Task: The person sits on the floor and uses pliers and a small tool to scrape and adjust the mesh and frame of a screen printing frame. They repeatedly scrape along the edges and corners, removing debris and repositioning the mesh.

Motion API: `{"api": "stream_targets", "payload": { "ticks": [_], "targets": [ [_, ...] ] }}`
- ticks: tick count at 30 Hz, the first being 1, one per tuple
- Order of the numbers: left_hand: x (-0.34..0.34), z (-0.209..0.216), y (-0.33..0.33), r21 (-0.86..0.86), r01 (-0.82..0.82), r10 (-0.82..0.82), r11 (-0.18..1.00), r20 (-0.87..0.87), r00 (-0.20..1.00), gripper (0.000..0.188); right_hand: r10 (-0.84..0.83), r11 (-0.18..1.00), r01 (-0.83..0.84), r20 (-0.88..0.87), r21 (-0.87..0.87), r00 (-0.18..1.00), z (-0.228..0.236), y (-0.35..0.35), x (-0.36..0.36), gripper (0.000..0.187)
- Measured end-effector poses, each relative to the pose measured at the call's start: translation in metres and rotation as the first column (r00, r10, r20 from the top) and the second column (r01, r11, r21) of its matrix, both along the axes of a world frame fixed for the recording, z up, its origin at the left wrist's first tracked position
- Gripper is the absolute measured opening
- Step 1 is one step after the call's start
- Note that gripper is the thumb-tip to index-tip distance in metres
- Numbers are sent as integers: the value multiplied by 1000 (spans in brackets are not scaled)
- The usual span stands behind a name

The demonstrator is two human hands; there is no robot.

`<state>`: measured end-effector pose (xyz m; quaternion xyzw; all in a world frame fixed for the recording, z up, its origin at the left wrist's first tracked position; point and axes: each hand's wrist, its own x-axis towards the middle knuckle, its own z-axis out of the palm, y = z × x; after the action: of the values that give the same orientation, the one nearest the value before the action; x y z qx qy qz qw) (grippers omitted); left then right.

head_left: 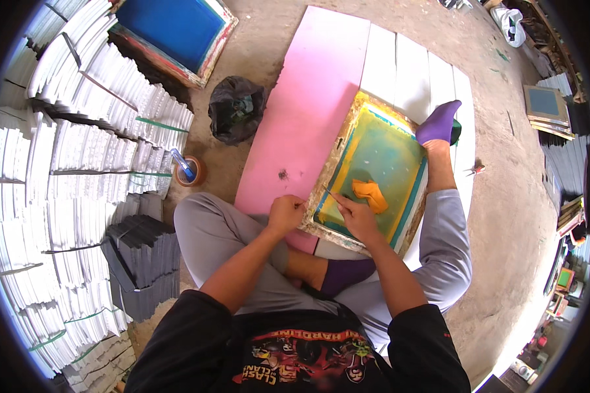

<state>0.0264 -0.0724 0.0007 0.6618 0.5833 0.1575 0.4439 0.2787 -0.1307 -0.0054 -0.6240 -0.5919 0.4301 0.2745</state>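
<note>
A screen-printing frame (pixel 334 147) with worn wooden edges and yellow-green mesh lies before me, partly on a pink board. My right hand (pixel 359 221) is over its near part, fingers closed round a thin stick-like tool (pixel 332 194) that points toward the frame's left edge. The tool's exact kind is too small to tell. My left hand (pixel 286 213) is closed beside the frame's near left corner; whatever its fingers pinch is hidden. On the mesh, just beyond my right hand, lies a crumpled orange cloth (pixel 372 194).
The pink board (pixel 308 85) adjoins white panels (pixel 410 72). Left of it are a black plastic bag (pixel 236 108), a brown pot (pixel 191 175) with a blue item, and tall paper stacks (pixel 85 144). A blue screen frame (pixel 177 29) rests farther back. My purple-socked foot (pixel 439 123) touches the frame's right side.
</note>
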Motion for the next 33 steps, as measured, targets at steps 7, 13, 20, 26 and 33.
{"api": "stream_targets", "payload": {
  "ticks": [7, 13, 20, 26, 33],
  "targets": [
    [0, 3, 1, -45, -26, 28, 999, 38, 999, 21, -193, 909, 54, -302, -413, 934, 23, 14, 1, 39],
    [3, 9, 2, -38, -28, 30, 999, 42, 999, 21, 30, 993, -14, -131, 121, 991, -14, 21, 4, 38],
    [1, 8, 3, -84, -38, 43, 996, 57, 997, 21, -526, 592, -98, -476, -800, 705, 65, 38, 5, 39],
    [7, 18, 2, -80, -86, 91, 993, 59, 994, 24, -22, 982, 27, 32, -189, 999, 54, 13, 1, 35],
    [10, 14, 1, -10, -71, 71, 997, 90, 993, 23, -10, 995, 42, 322, -94, 947, 71, 18, -14, 34]
  ]
}}
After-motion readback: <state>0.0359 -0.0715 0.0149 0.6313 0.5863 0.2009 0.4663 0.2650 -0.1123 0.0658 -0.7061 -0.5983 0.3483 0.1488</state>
